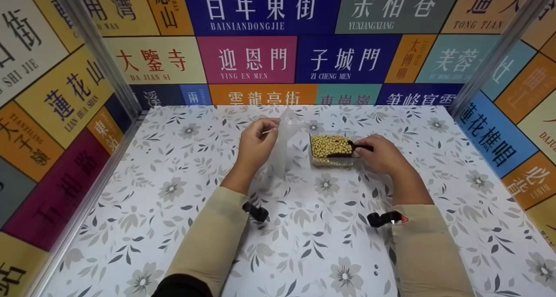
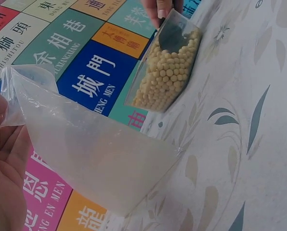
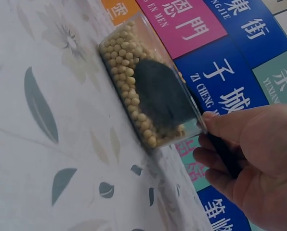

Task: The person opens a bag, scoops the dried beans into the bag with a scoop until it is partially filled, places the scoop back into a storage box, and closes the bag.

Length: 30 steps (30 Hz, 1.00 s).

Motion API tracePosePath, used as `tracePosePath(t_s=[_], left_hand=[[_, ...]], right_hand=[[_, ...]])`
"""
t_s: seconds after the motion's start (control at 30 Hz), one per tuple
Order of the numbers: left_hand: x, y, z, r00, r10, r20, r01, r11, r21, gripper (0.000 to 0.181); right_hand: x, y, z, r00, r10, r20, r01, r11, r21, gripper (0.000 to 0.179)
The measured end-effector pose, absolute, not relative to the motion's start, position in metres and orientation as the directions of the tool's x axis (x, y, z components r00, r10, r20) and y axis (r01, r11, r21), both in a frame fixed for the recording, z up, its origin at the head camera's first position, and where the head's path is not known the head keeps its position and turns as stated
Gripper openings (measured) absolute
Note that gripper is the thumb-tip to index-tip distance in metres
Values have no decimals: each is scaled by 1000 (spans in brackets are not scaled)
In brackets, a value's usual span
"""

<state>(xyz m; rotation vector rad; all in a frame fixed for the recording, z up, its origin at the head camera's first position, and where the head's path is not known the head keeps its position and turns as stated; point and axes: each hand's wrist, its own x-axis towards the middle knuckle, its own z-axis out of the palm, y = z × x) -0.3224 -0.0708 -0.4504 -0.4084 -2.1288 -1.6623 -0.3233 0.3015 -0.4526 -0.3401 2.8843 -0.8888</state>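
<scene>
My left hand (image 1: 256, 144) pinches the top of a translucent plastic bag (image 1: 283, 147), which hangs down to the tablecloth. The left wrist view shows the bag (image 2: 95, 144) looking flat, with no contents visible. To its right stands a clear rectangular container (image 1: 313, 160) filled with yellow soybeans (image 1: 326, 144). A black scoop (image 3: 165, 94) lies with its blade among the beans. My right hand (image 1: 381, 154) grips the scoop's handle (image 3: 224, 155) at the container's right end. Part of the blade is buried.
A white tablecloth (image 1: 191, 240) with grey flowers and leaves covers the table. Walls of colourful signs (image 1: 252, 60) with Chinese lettering close in the back and both sides. Metal posts (image 1: 102, 49) stand at the back corners.
</scene>
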Motion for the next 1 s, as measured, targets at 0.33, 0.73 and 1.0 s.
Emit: tracePosePath(t_s=[0.33, 0.73, 1.0], left_hand=[[-322, -70, -450, -874, -20, 486, 468, 231, 853, 8], [-322, -69, -451, -874, -21, 485, 471, 212, 857, 6], [-322, -68, -452, -868, -13, 496, 484, 202, 852, 8]], right_hand=[[-327, 309, -466, -978, -207, -13, -151, 753, -641, 43], [-322, 313, -467, -984, -171, -52, -74, 652, -755, 47], [-322, 313, -467, -987, -157, -32, -71, 605, -793, 51]])
